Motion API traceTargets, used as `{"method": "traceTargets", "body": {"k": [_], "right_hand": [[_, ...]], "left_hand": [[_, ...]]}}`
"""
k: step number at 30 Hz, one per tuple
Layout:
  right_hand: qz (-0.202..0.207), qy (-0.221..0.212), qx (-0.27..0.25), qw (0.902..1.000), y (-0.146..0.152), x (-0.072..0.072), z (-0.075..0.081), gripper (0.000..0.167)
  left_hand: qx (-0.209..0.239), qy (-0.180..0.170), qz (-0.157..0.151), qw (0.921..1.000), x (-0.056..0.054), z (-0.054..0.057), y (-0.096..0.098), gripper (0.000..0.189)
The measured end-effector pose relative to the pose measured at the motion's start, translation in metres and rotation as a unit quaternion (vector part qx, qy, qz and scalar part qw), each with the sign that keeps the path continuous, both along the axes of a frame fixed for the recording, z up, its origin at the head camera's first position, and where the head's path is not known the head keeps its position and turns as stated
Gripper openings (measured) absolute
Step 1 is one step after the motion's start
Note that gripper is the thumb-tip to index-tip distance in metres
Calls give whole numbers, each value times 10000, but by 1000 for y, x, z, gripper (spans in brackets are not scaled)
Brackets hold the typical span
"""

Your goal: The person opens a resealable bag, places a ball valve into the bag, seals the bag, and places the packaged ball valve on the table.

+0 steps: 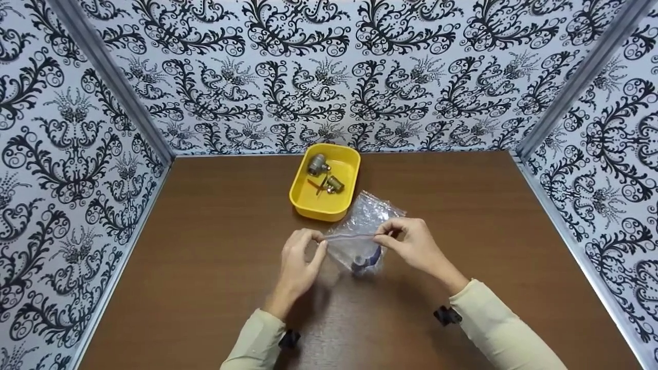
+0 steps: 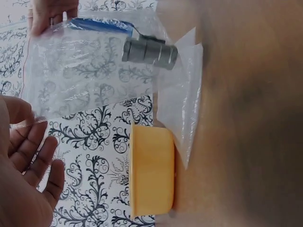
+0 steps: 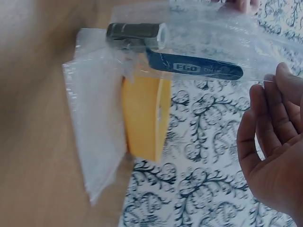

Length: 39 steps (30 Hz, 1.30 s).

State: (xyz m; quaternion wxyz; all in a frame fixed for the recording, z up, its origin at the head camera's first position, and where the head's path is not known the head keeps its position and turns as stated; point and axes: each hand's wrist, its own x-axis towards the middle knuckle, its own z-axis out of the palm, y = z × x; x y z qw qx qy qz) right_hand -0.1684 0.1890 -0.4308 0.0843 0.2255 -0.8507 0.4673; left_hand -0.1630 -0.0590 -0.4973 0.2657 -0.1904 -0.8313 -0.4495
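A clear zip bag [image 1: 341, 251] hangs stretched between my two hands over the table. My left hand [image 1: 300, 259] pinches its left top corner between thumb and forefinger. The right hand [image 1: 415, 245] pinches the opposite corner the same way, with its other fingers loosely bent in the right wrist view. Inside the bag, at the bottom, lies a metal ball valve [image 2: 149, 52] with a blue lever handle [image 3: 194, 66] marked FGO. Just beyond the held bag, more clear plastic bags [image 1: 366, 210] lie flat on the table, partly behind it.
A yellow plastic bin [image 1: 321, 213] stands at the back, left of the flat bags. It contains a grey metal fitting [image 1: 317, 164] and a brassy valve [image 1: 335, 184] with a red handle. Patterned panels [image 1: 329, 77] wall in the brown table [image 1: 216, 246] behind and at both sides.
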Motion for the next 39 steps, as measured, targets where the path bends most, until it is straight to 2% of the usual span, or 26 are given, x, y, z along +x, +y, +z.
{"method": "traceTargets", "body": {"k": [3, 5, 8, 12, 17, 25, 33, 39], "right_hand": [[62, 298, 282, 9991, 2, -6, -11, 4], [121, 446, 491, 9977, 3, -9, -17, 4], [228, 557, 799, 9950, 0, -8, -18, 4], [321, 736, 1122, 9904, -3, -7, -17, 4], [255, 914, 1207, 9881, -3, -6, -19, 6], [312, 1074, 1357, 9844, -3, -7, -22, 9], [214, 1315, 1586, 9783, -2, -7, -25, 9], [247, 1258, 1666, 9777, -2, -6, -23, 8]], "left_hand": [[-505, 134, 67, 9986, -1, 6, 4, 14], [-863, 256, -14, 9959, 0, 11, 10, 21], [-1293, 500, -172, 9902, 1, 17, 22, 26], [-1594, 764, -287, 9838, 0, 22, 35, 20], [-1745, 781, -375, 9808, -4, 23, 42, 12], [-1964, 444, -455, 9785, -7, 17, 45, 11], [-1832, 405, -396, 9814, -6, 14, 49, 12], [-1781, 69, -393, 9832, -5, 15, 47, 12]]}}
